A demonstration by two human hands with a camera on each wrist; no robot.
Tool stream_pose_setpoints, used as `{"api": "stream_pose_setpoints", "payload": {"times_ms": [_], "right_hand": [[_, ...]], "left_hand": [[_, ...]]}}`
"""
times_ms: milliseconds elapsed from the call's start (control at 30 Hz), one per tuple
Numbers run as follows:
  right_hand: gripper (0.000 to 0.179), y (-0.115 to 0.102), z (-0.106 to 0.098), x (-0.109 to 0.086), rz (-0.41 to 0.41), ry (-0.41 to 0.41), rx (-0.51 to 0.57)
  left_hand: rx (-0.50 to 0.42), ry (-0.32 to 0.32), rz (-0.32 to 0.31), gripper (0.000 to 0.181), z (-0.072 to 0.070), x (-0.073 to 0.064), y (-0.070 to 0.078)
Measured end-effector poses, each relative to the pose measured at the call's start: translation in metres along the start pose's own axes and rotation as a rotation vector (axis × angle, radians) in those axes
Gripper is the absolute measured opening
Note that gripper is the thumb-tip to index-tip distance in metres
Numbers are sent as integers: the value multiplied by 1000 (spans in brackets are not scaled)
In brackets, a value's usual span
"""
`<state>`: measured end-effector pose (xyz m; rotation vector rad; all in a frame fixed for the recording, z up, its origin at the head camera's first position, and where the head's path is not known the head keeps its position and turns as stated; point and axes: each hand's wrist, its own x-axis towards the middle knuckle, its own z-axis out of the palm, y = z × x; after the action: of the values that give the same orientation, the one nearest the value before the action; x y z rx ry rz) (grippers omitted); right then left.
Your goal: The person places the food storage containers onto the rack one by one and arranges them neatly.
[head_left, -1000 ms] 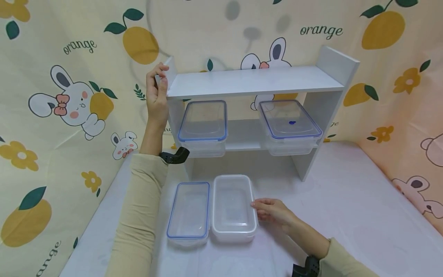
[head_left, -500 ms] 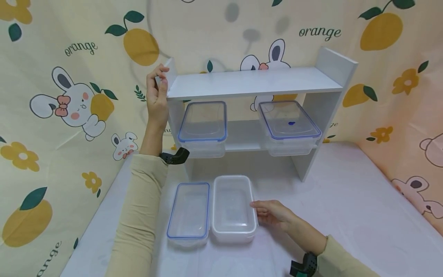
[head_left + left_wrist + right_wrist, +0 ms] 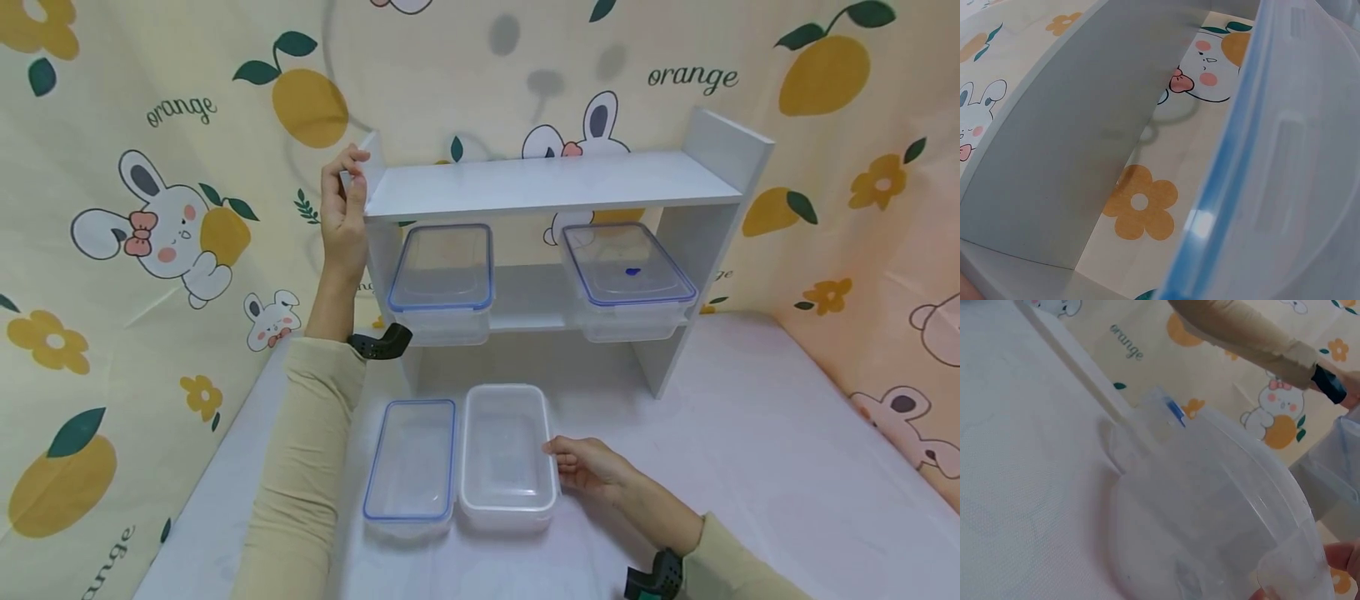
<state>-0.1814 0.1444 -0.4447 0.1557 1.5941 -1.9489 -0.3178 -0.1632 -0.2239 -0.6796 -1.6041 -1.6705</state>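
Note:
My left hand [image 3: 345, 208] grips the upper left side panel of a white two-tier shelf [image 3: 555, 179], fingers curled over its edge. On the table, my right hand [image 3: 592, 468] pinches the right edge of a clear plastic food container [image 3: 508, 450] with a whitish rim. In the right wrist view, fingertips touch a side flap of this container [image 3: 1210, 500]. Touching or nearly touching its left side is a second container [image 3: 410, 462] with a blue-edged lid. Two more blue-edged containers stand on the middle shelf, one at the left [image 3: 442, 267] and one at the right [image 3: 630, 267].
Both shelf containers jut past the middle board's [image 3: 525, 296] front edge, with a gap between them. Beneath that board the shelf is open to the white-covered table [image 3: 765, 467]. Patterned cloth [image 3: 150, 333] hangs behind and along the sides.
The head view has tilted slightly, so everything sits a little lower in it. Both hands keep their places on the shelf panel and the container.

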Motion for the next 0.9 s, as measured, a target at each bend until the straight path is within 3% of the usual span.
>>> {"api": "stream_pose_setpoints", "payload": {"times_ms": [367,900], "right_hand": [[8,-4,-2,-7,-10,-8,7],[15,-15,-4,-22,-90,-73,-93]], "left_hand": [[25,-1,3,8,0,-1,1],[31,-21,47,13,0,-1,-1]]}}
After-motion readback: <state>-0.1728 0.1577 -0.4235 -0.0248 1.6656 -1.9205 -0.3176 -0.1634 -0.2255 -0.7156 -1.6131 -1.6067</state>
